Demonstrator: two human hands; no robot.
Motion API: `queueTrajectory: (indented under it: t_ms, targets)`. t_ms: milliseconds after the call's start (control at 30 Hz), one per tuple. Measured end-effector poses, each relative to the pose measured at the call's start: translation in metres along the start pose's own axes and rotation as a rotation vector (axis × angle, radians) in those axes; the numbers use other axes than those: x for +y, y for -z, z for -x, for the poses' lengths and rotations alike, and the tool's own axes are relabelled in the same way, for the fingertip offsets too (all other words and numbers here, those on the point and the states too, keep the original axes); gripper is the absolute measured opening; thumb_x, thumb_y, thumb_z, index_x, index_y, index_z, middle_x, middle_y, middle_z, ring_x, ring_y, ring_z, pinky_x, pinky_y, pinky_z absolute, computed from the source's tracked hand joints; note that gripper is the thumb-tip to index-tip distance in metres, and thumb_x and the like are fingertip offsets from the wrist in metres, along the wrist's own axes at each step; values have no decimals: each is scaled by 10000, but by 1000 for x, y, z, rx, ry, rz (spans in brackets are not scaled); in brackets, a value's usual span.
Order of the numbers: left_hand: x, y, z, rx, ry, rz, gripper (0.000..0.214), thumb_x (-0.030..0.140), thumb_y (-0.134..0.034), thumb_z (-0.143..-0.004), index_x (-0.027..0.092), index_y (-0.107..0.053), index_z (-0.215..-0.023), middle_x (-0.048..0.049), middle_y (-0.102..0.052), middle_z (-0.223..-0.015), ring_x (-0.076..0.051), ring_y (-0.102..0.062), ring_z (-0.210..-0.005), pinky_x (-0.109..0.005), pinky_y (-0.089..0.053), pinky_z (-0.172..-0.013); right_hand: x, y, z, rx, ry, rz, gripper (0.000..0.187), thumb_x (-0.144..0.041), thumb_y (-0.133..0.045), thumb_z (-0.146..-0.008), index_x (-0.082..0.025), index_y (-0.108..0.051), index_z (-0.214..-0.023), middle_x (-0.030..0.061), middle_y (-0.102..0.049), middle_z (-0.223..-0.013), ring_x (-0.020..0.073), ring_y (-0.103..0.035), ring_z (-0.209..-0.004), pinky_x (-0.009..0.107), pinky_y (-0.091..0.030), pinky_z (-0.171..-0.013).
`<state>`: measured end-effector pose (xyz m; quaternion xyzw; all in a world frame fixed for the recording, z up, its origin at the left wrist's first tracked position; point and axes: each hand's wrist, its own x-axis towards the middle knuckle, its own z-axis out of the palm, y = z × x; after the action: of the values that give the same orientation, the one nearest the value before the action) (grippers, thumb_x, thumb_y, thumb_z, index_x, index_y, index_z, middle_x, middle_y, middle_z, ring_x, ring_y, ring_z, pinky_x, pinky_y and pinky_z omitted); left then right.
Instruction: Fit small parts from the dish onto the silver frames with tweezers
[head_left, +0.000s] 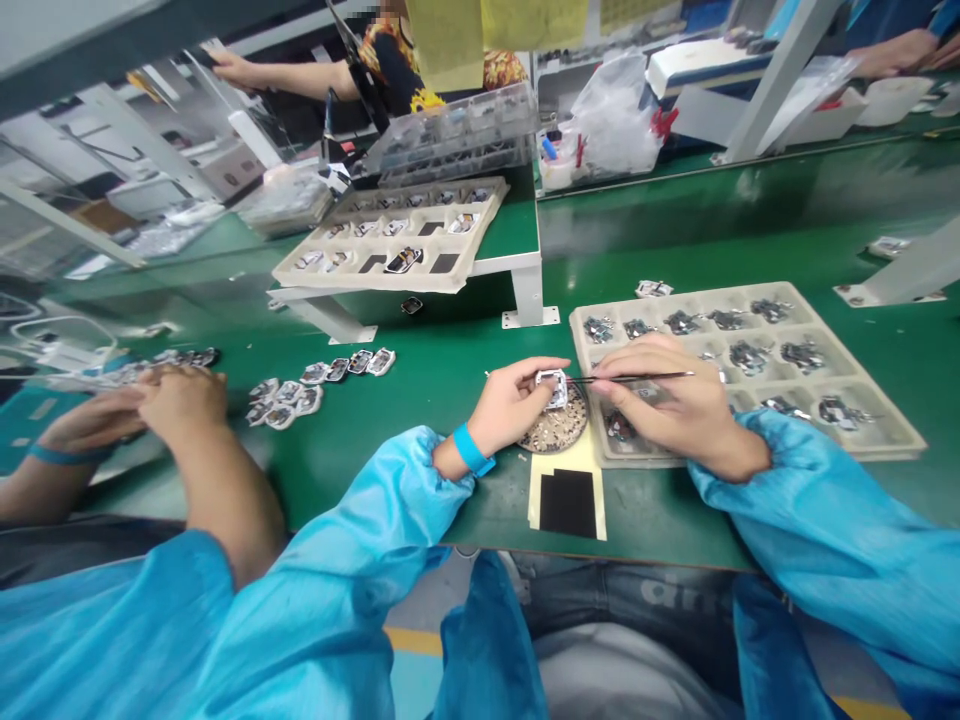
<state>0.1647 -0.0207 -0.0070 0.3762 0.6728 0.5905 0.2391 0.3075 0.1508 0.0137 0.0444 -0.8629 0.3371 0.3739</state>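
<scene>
My left hand (510,405) pinches a small white-framed device housing (553,388) between thumb and fingers. In my right hand (667,400) are dark, slim tweezers (637,378), held level with their tip reaching the housing. Beneath the housing lies a round dish (556,428) covered with tiny light and dark bits. A pale tray (892,440) with several compartments of small metal and electronic parts sits under and beyond my right hand. Close to the table's front edge, black sheets (571,503) rest on yellow paper (535,490).
Several assembled housings (285,400) lie on the green table left of my hand. Further left are a co-worker's hands (176,400). A raised shelf (517,225) bears another parts tray (450,280) and clear plastic boxes (457,130). A metal post (772,90) rises at the right.
</scene>
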Motion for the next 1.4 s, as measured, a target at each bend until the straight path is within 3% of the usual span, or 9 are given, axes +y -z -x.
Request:
queueTrajectory:
  t_ms: [400, 567, 700, 833, 900, 1000, 1133, 1300, 1400]
  targets:
    - [9, 4, 3, -13, -27, 9, 336, 361, -626, -949, 163, -723, -1202, -79, -766, -1092, -228, -720, -1058, -358, -575, -976, -6, 0, 0, 21, -80, -43, 102, -259, -740, -850, -293, -735, -946, 18, -769, -926, 243, -709, -914, 455, -560, -915]
    - [9, 5, 2, -4, -9, 40, 332, 355, -632, -941, 163, -727, -1195, -77, -773, -1060, -230, -730, -1029, -360, -586, -952, -1, 1, -4, -26, -250, -174, 24, -288, -717, -882, -289, -734, -898, 23, -758, -932, 234, -709, -931, 447, -559, -924]
    - [11, 5, 1, -13, 39, 102, 317, 347, -648, -918, 148, -743, -1146, -86, -779, -1016, -233, -741, -968, -363, -597, -911, 3, 13, -12, -213, -341, -363, 93, -344, -715, -886, -252, -724, -896, 29, -754, -958, 220, -711, -947, 433, -567, -922]
    - [11, 8, -1, -18, 67, 141, 319, 288, -641, -889, 146, -724, -1162, -98, -774, -1029, -238, -734, -979, -373, -589, -912, -3, 36, -20, -189, -369, -448, 154, -374, -629, -944, -239, -702, -923, 37, -759, -957, 213, -719, -933, 394, -581, -871]
    - [10, 9, -3, -42, 50, 169, 361, 198, -648, -827, 143, -691, -1181, -109, -762, -1079, -235, -722, -1018, -357, -584, -910, -5, 46, -19, -265, -393, -344, 203, -352, -546, -978, -242, -715, -959, 21, -747, -845, 192, -711, -784, 347, -572, -730]
    - [5, 10, -6, -47, 27, 210, 398, 115, -675, -736, 138, -620, -1130, -129, -740, -1121, -226, -714, -1020, -319, -589, -853, -3, 50, -9, -498, -330, 56, 183, -335, -589, -926, -264, -756, -951, -15, -675, -632, 166, -603, -542, 312, -446, -528]
    - [1, 8, -8, 0, 62, 225, 364, 124, -733, -715, 152, -529, -1015, -117, -726, -1031, -191, -716, -888, -262, -590, -713, 7, 39, 10, -571, -204, 477, 173, -387, -759, -787, -295, -775, -933, 2, -706, -664, 199, -604, -550, 314, -351, -508]
    - [2, 8, -7, 17, 100, 163, 406, 215, -776, -743, 138, -599, -1100, -91, -684, -1010, -162, -692, -762, -250, -596, -609, 7, 34, 15, -596, -145, 407, 238, -342, -831, -716, -285, -721, -919, 8, -758, -877, 223, -666, -705, 316, -396, -568]
    - [4, 9, -7, 14, 112, 110, 395, 293, -790, -775, 134, -660, -1112, -95, -688, -1014, -144, -684, -708, -246, -600, -592, 1, 38, 8, -650, -168, 297, 128, -273, -790, -746, -266, -672, -796, -14, -720, -760, 197, -645, -657, 304, -402, -553]
